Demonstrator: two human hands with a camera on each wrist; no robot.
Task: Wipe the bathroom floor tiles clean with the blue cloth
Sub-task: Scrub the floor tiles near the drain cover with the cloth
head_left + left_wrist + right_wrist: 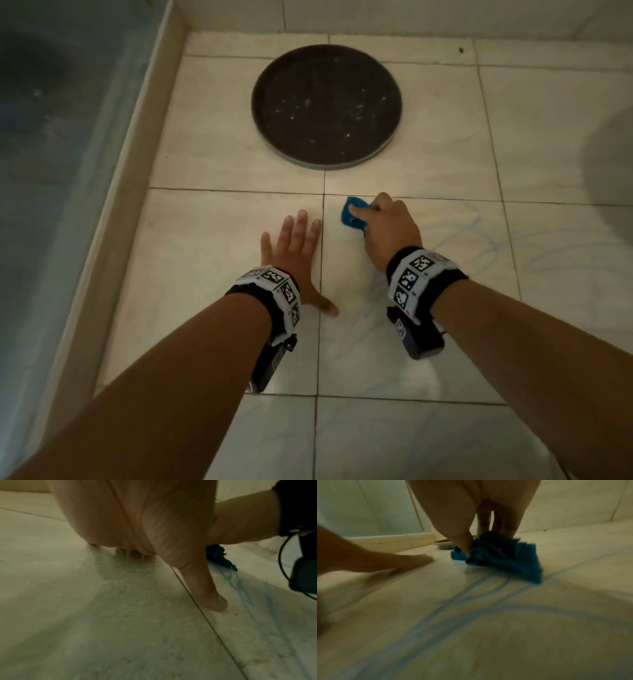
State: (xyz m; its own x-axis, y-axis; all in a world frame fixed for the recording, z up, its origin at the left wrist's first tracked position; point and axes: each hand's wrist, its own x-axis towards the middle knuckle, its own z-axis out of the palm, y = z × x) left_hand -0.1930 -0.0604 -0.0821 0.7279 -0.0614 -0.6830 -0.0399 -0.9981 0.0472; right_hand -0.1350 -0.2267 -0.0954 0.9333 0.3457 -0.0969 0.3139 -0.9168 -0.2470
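Both forearms reach over the floor tiles [428, 164], where the left hand [294, 253] lies flat with fingers spread, just beside the right hand [387, 229], which grips the bunched blue cloth [352, 214] against a tile amid faint blue streaks [471, 595], near a dark round tray [325, 106].

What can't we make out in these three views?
- Head view: most of the blue cloth is covered by the right hand.
- Left wrist view: the left hand blocks its own fingertips.
- Right wrist view: blue streaks smeared by blur.
- Head view: dark speck too small to identify.
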